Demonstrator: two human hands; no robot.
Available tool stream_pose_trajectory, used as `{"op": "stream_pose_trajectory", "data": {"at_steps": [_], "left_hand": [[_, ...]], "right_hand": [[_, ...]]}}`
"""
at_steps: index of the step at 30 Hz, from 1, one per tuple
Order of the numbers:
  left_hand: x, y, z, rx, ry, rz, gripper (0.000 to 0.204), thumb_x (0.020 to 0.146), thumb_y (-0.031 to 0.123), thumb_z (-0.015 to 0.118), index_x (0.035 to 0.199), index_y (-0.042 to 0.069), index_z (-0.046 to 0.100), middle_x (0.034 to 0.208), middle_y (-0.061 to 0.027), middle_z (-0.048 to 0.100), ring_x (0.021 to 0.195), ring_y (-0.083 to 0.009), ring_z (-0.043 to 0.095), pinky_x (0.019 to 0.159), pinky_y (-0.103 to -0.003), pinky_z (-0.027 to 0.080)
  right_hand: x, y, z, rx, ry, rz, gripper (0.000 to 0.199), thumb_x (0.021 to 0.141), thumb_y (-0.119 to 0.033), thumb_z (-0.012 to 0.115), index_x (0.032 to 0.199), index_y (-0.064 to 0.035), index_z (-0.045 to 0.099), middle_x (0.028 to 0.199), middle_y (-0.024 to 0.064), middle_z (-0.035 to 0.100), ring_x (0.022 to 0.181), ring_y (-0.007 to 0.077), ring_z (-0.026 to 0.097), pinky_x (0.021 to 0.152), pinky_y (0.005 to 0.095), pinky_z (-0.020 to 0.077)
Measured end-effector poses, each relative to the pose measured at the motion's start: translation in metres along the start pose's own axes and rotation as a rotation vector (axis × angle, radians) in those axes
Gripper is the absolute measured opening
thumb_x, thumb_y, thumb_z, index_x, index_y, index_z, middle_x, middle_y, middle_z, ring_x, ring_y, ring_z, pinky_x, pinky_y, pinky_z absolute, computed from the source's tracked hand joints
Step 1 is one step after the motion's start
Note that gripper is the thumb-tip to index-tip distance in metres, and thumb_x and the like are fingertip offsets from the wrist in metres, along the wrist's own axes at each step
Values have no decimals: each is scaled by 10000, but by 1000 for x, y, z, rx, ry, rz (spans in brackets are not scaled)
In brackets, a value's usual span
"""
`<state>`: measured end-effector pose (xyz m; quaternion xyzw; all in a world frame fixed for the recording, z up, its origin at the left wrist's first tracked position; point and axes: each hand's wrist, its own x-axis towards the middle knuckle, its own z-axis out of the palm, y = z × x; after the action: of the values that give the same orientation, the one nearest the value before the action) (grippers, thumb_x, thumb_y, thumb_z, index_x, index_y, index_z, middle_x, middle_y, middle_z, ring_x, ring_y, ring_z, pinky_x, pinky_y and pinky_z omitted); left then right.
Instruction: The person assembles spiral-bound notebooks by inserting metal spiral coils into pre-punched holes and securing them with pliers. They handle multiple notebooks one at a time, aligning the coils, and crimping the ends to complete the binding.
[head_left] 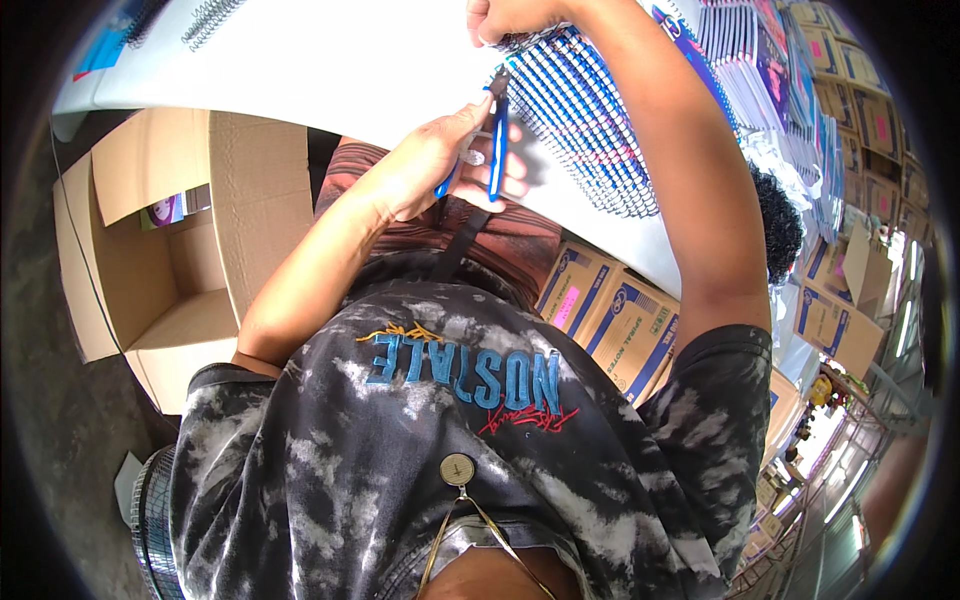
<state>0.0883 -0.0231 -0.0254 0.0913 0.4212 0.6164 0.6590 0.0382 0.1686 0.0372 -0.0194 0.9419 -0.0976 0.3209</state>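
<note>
My left hand is closed around pliers with blue handles. The thumb lies along one handle, and the other fingers curl behind. The dark jaws point away from me, right at the near-left corner of a row of spiral-bound notebooks with blue and white coil edges, lying on the white table. My right arm reaches over the notebooks, and my right hand is at their far end by a dark coil. Its fingers are curled; what they pinch is hidden, and the top edge cuts off part of the hand.
Loose coils lie at the table's far left. An open cardboard box stands left below the table. More notebooks are stacked at the right, with cartons below the table and others piled behind. A dark bushy shape is near my right arm.
</note>
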Motion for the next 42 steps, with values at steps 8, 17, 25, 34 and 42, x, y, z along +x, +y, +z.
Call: {"op": "stream_pose_trajectory", "data": {"at_steps": [8,17,25,34,42], "left_hand": [[-2,9,-1,30,-68,-77,525,957,468,272,1071,13,508,902,-145,618,828,-230,644,711,-318,541],[5,5,-4,6,8,29,503,935,501,341,975,28,507,698,-55,519,540,-144,502,502,-283,474],[-1,20,12,-25,20,15,535,953,479,284,1060,10,518,746,-91,562,635,-185,595,602,-281,530],[-7,18,13,32,19,26,531,945,490,307,1051,16,521,746,-93,563,621,-181,573,593,-310,524],[-3,13,9,31,-36,76,475,951,474,304,996,46,505,715,-53,523,561,-140,501,567,-297,503]], "right_hand": [[-15,7,21,-46,183,-11,253,672,-233,605,747,3,659,746,220,624,685,343,606,656,399,484],[-11,14,20,80,283,-73,246,640,-209,614,727,20,643,711,231,608,643,345,599,614,397,480],[-16,3,15,193,264,-7,217,623,-191,632,648,24,608,598,196,578,523,275,544,542,370,452],[-14,8,17,261,299,-2,172,608,-162,646,633,4,609,560,165,571,482,227,515,492,348,431],[-12,11,18,272,324,-20,153,605,-150,646,625,-3,611,546,140,572,473,213,508,478,342,426]]}}
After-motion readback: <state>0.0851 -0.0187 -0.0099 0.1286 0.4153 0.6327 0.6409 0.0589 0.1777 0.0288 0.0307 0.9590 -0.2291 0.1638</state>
